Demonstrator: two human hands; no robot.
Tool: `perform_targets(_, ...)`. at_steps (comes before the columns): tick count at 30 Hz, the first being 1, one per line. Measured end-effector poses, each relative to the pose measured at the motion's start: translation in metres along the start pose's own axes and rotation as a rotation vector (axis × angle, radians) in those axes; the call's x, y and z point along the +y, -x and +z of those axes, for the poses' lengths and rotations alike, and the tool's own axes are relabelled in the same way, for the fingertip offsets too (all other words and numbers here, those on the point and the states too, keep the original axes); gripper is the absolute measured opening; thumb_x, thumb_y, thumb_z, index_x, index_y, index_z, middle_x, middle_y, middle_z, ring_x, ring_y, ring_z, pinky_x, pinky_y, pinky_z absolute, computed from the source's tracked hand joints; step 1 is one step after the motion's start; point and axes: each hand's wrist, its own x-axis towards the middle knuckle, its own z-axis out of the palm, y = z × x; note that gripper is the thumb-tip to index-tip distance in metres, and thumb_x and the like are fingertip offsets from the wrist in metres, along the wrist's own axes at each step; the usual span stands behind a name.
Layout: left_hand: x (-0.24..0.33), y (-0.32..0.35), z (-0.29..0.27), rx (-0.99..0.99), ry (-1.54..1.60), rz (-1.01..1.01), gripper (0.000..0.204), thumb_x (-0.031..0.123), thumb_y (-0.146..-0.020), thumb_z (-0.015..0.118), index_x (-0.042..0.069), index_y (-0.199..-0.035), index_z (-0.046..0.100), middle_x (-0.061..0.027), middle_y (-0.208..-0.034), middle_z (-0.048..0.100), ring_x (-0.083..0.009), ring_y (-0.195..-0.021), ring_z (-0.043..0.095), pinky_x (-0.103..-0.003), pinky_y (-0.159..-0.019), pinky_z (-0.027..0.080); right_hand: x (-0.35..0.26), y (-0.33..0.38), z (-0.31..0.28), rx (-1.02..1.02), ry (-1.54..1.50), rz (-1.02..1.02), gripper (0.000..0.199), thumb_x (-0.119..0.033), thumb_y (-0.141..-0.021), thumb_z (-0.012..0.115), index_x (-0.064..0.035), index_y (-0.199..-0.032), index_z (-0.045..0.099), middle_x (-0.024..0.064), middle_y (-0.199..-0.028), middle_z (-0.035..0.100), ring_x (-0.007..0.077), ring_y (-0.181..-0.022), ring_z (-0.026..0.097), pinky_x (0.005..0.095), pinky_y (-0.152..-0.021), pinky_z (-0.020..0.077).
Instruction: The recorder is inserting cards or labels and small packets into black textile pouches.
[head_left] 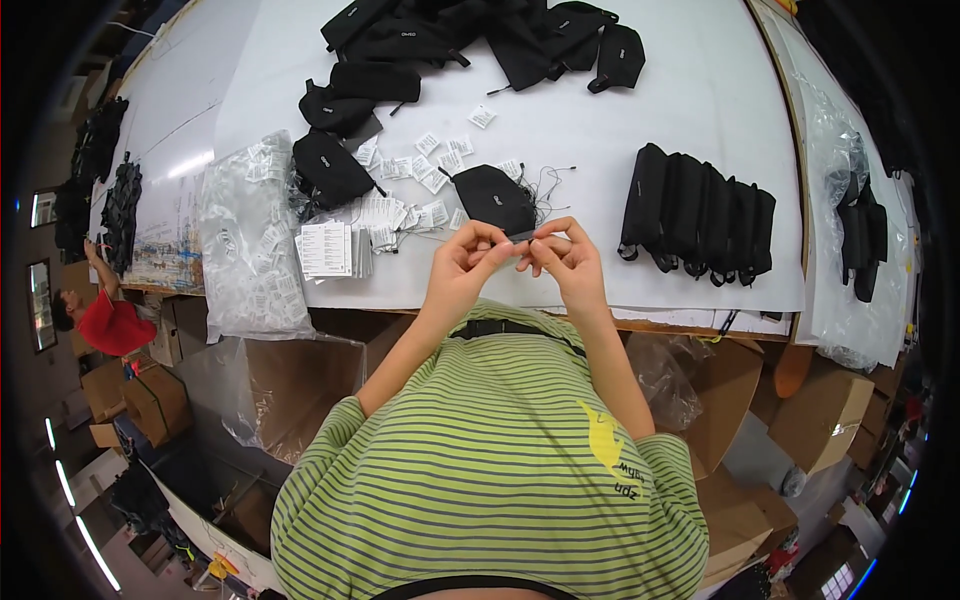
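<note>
Over the near edge of the table, my left hand (pixel 466 262) and my right hand (pixel 572 262) meet, thumbs and fingertips pinched together. Something small, dark and thin shows between the fingertips; it is too small to name. Just beyond the hands lies a black fabric pouch (pixel 492 196) with a light mark on its front and a short loop at its corner. Thin dark strings (pixel 548 188) lie beside its right side. White printed tags (pixel 432 180) are scattered to the left of the pouch, and a stack of white cards (pixel 328 250) sits nearer the edge.
More black pouches (pixel 400 40) are heaped at the back, and one (pixel 332 168) lies at left. A row of black pouches (pixel 690 212) stands at right. A clear plastic bag of tags (pixel 256 240) hangs over the edge. Cardboard boxes (pixel 735 510) stand below; a person in red (pixel 112 322) is far left.
</note>
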Motion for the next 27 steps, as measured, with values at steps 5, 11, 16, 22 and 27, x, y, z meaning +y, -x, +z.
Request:
perform_targets(5,-0.005,0.001,0.003,-0.018,-0.035,-0.019,0.009,0.008,-0.086,0.062,0.001,-0.091,0.059,0.0091,-0.065,0.033,0.0,-0.059,0.03,-0.016,-0.054,0.025,0.002,0.001,0.006,-0.036,0.067,-0.077,0.012,-0.008,-0.092,0.052,-0.0024,-0.101,0.046,0.0064,-0.076,0.059,0.0105,-0.072,0.055,0.0225,-0.066,0.0414)
perform_targets(11,-0.001,0.001,0.0,-0.036,-0.049,-0.066,0.011,0.009,-0.087,0.062,0.001,-0.092,0.059,0.0044,-0.074,0.052,-0.0007,-0.067,0.043,-0.016,-0.063,0.034,0.004,0.004,0.009,-0.068,0.17,-0.141,0.017,-0.005,-0.092,0.048,-0.0021,-0.108,0.043,0.0037,-0.075,0.053,0.0094,-0.07,0.049,0.0227,-0.066,0.0403)
perform_targets(16,0.003,-0.001,-0.002,-0.045,-0.107,-0.095,0.01,0.009,-0.086,0.062,0.001,-0.091,0.059,0.0079,-0.068,0.041,0.0001,-0.063,0.035,-0.016,-0.058,0.029,0.006,0.004,0.009,-0.086,0.234,-0.154,0.02,-0.005,-0.093,0.047,-0.0022,-0.112,0.041,0.0037,-0.075,0.054,0.0092,-0.07,0.048,0.0224,-0.066,0.04)
perform_targets(22,0.004,-0.003,0.0,-0.055,-0.16,-0.098,0.01,0.009,-0.085,0.063,0.001,-0.089,0.059,0.0087,-0.067,0.034,0.0003,-0.061,0.031,-0.016,-0.055,0.027,0.003,0.004,0.011,-0.033,0.277,-0.154,0.02,-0.005,-0.092,0.047,-0.0025,-0.111,0.04,0.0031,-0.072,0.053,0.0091,-0.068,0.048,0.0224,-0.065,0.0397)
perform_targets(27,0.006,-0.007,-0.009,-0.188,-0.284,-0.07,0.011,0.01,-0.083,0.065,0.002,-0.088,0.059,0.0086,-0.064,0.035,-0.0002,-0.059,0.031,-0.016,-0.054,0.027,-0.005,0.007,0.003,-0.151,0.263,-0.049,0.018,-0.004,-0.091,0.047,-0.0034,-0.108,0.04,0.0022,-0.071,0.052,0.0083,-0.066,0.047,0.0221,-0.063,0.0386)
